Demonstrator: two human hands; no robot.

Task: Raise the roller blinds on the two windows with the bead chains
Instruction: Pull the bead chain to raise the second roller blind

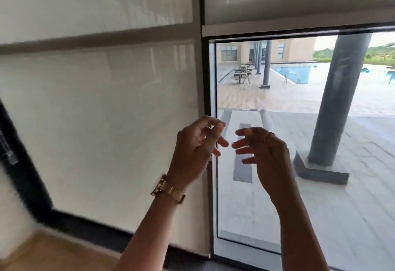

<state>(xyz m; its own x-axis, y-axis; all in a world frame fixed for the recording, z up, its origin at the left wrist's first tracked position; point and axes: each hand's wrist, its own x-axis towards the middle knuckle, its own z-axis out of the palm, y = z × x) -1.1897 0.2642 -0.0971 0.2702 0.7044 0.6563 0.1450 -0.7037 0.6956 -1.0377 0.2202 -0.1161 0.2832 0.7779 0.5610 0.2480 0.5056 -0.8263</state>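
The left window's pale roller blind (102,121) hangs all the way down to its bottom bar (188,251). The right window's blind (277,11) is partly raised, its bottom bar (299,27) high over bare glass. My left hand (192,151), a gold watch on its wrist, is held up at the dark frame post (206,74) between the windows, thumb and forefinger pinched together and the other fingers spread. My right hand (265,153) is beside it in front of the glass, fingers apart and empty. The bead chain is too thin and blurred to make out.
A black window frame (70,221) runs along the bottom and left of the lowered blind. Wooden floor (42,253) lies below at the left. Through the right glass I see a grey column (333,103), a paved terrace and a pool.
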